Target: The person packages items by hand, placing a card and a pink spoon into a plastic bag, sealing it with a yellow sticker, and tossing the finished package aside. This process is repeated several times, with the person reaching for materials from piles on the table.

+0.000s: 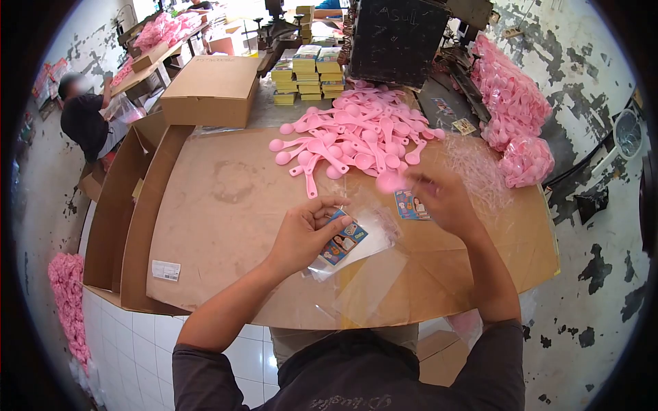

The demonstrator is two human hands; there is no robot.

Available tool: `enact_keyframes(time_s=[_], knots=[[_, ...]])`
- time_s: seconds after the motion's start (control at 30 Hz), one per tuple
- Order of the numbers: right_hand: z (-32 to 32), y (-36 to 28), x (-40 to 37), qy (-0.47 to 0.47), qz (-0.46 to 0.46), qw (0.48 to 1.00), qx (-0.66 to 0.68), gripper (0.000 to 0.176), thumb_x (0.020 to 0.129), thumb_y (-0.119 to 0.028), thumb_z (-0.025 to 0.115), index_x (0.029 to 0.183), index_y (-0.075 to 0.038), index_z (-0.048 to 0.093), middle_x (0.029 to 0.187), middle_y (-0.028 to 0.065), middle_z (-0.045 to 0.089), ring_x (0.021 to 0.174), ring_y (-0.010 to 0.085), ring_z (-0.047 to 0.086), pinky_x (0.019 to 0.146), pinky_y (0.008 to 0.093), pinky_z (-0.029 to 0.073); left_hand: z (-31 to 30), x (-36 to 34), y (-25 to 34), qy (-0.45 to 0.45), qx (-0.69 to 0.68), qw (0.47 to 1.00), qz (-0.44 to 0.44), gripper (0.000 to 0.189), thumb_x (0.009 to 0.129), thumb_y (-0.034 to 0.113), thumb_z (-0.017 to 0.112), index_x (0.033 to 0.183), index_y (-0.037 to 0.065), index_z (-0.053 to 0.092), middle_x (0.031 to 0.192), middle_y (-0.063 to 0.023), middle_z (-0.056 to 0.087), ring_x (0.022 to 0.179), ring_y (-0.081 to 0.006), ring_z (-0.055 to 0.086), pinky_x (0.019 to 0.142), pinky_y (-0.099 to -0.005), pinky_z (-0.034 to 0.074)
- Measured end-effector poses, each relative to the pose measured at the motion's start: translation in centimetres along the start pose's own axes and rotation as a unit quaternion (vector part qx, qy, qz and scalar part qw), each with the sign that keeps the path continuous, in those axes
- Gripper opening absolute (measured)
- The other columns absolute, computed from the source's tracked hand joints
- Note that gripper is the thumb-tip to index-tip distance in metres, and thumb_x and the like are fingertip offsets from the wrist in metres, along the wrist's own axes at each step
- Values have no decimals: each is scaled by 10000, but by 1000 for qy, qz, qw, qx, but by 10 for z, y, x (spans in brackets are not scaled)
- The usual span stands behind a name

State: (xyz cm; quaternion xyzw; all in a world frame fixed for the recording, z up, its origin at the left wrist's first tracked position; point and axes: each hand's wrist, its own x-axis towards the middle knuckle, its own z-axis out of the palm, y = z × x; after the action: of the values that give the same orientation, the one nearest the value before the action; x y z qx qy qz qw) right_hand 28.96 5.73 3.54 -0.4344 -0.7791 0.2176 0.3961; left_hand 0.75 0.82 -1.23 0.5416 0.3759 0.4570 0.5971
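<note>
Clock faces taken from middle of the worktable.

Left hand (301, 236), near centre: thumb and fingers clamp a blue card (342, 241) with a figure and small pictures; yellow word near its right edge, too small to read surely. Right hand (444, 202), toward 2: blurred, fingertips pinch a pink spoon (391, 181), bowl pointing to 9. Second blue card (413, 205) just below those fingers; contact unclear, lettering unreadable. Clear plastic (375, 229) under and beside the held card.

Pink spoon heap (356, 133) at 12. Loose clear strips (483, 171) at 2. White label (166, 270) between 8 and 9, barcode visible, print too small. All on the cardboard table cover (226, 226).

Farther out: yellow-edged stacks (307, 75) between 11 and 12, print illegible. Closed carton (209, 89) between 10 and 11, upside-down handwriting on its top, not legible. Black box (396, 44) between 12 and 1, upside-down pale letters, not certain. Bagged pink goods (510, 96) between 1 and 2. Co-worker (86, 123) at 10, dark shirt. Wearer's dark shirt (356, 377) at 6, faint script, can't read.
</note>
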Motion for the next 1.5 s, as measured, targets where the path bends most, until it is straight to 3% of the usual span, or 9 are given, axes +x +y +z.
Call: enact_keyframes(time_s=[0.07, 0.67, 0.77, 0.87, 0.97, 1.07, 1.27, 1.3, 1.5], knots=[[-5, -21, -7, -118, 21, 992, 27, 159, 942, -69, 713, 1088, -12, 738, 973, 85, 716, 887, 151, 656, 795, 332, 530, 1, 1, -6, -5, -3, 1000, 12, 347, 997, 80, 695, 1318, -25, 616, 1027, -77, 745, 881, -93, 723, 700, -209, 573], [4, -50, 8, -194, -107, 975, -26, 93, 849, -63, 705, 931, -26, 730, 875, 107, 700, 780, 260, 704, 709, 365, 558, 5, -7, 3, -74, 62, 995, -36, 305, 1030, 133, 662, 1282, -38, 673, 1033, -78, 769, 906, -61, 678, 759, -237, 560], [9, -43, 8, -230, -138, 963, -17, 175, 855, -41, 687, 1026, -39, 724, 953, 93, 709, 805, 221, 697, 692, 363, 563, 6, -7, -4, -78, 59, 995, -32, 294, 1034, 136, 657, 1264, -46, 677, 1024, -75, 767, 907, -66, 679, 763, -244, 560], [17, -59, 8, -202, -27, 979, 29, 324, 926, -130, 621, 1238, -53, 668, 1191, 110, 677, 1065, 225, 671, 894, 380, 546, 6, -7, -3, -91, 60, 993, -37, 293, 1038, 145, 653, 1260, -44, 678, 1038, -67, 762, 909, -72, 680, 773, -250, 559], [41, -45, 7, -244, -95, 931, 253, 471, 982, -242, 528, 1412, -51, 548, 1394, 128, 569, 1328, 256, 529, 1124, 404, 399, 4, -6, -3, -125, 8, 992, -18, 302, 1046, 155, 641, 1281, -32, 667, 1083, -66, 754, 951, -78, 679, 814, -260, 555], [60, -50, -6, -324, 61, 740, 586, 581, 1018, -359, 426, 1454, 19, 492, 1524, 169, 486, 1531, 305, 312, 1250, 439, 191, -4, -5, -4, -179, -39, 983, -24, 330, 1057, 160, 622, 1339, -11, 627, 1112, -67, 749, 1010, -82, 671, 867, -270, 545], [18, -49, 13, -281, -141, 914, 256, 282, 984, -116, 628, 1256, -44, 653, 1313, 113, 610, 1294, 252, 547, 1124, 408, 391, -11, -7, 1, -227, -115, 965, -59, 436, 1060, 174, 612, 1454, 16, 513, 1177, -78, 735, 1090, -109, 670, 922, -281, 534], [18, -57, 10, -264, -157, 927, 216, 176, 913, 12, 694, 1075, -51, 722, 1168, 81, 657, 1166, 226, 610, 1022, 386, 462, -11, -6, -3, -232, -127, 963, -55, 454, 1058, 181, 615, 1466, 17, 497, 1192, -79, 731, 1099, -115, 671, 926, -281, 534], [-1, -102, 8, -124, -244, 962, 4, 52, 897, -50, 731, 949, -49, 735, 961, 66, 678, 930, 200, 660, 830, 361, 510, 1, -3, 2, -78, 14, 987, 140, 483, 1026, 152, 634, 1465, 6, 493, 1331, -103, 660, 1224, -183, 629, 1034, -329, 499]])
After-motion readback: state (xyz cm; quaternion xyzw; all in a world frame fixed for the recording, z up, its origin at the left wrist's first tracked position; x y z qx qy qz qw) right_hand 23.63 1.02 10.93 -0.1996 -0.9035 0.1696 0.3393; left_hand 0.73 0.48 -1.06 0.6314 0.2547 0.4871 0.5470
